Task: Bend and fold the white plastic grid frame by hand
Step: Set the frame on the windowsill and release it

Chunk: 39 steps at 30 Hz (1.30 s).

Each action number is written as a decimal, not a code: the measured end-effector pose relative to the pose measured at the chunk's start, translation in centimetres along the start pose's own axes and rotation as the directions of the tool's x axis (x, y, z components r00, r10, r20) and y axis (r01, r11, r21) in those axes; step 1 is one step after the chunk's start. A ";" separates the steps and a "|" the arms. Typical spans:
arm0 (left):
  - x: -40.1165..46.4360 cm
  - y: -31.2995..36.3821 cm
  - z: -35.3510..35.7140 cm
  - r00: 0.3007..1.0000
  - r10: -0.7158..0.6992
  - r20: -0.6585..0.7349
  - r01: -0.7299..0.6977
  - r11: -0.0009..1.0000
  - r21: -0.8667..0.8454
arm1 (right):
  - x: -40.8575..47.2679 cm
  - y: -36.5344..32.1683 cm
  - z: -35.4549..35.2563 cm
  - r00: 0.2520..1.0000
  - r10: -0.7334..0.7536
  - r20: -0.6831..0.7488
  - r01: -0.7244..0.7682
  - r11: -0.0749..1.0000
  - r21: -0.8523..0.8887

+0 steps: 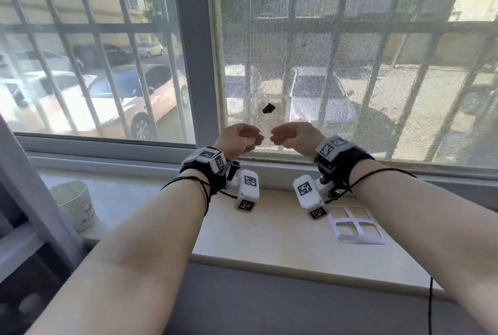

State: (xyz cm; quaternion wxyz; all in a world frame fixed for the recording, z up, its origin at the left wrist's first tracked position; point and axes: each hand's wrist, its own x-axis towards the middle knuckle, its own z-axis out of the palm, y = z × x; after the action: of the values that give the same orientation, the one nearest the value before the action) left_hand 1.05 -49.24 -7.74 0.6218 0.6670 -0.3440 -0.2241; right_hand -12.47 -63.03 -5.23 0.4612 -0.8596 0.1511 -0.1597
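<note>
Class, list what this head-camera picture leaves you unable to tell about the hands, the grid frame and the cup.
1. Left hand and right hand: fingers curl away and are motion-blurred, so whether they pinch anything is unclear.
2. Grid frame: its right side is covered by the right forearm; any folds cannot be judged.
3. Cup: its contents are blurred, and its print is too small to read.

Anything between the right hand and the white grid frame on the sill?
In the head view, only the wrist tracker hangs between the right hand and the grid frame.
</note>
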 end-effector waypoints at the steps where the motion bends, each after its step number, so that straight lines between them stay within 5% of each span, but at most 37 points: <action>1: -0.1 0.1 -0.1 1.000 0.004 -0.004 -0.004 1.000 -0.004 | 0.1 -0.1 0.3 1.000 0.008 0.014 -0.008 1.000 -0.002; 11: -1.2 1.6 -1.8 0.989 0.146 -0.038 -0.139 0.980 0.144 | 1.1 -1.9 2.2 0.999 -0.034 0.000 0.034 0.997 0.071; 18: -1.3 1.2 -2.5 0.987 0.141 -0.076 -0.133 0.986 0.105 | 1.4 -2.7 2.1 0.997 -0.026 0.079 0.024 0.999 0.024; 39: -0.6 5.8 -0.2 0.985 0.168 -0.037 -0.168 0.986 0.022 | 1.7 -4.3 -2.2 0.984 -0.153 -0.096 0.170 0.965 0.202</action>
State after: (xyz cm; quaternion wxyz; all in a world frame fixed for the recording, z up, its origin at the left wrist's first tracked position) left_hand -0.25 -48.63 -2.12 0.6389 0.6455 -0.3889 -0.1546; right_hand -11.34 -63.12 -0.27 0.5282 -0.8087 0.0810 -0.2458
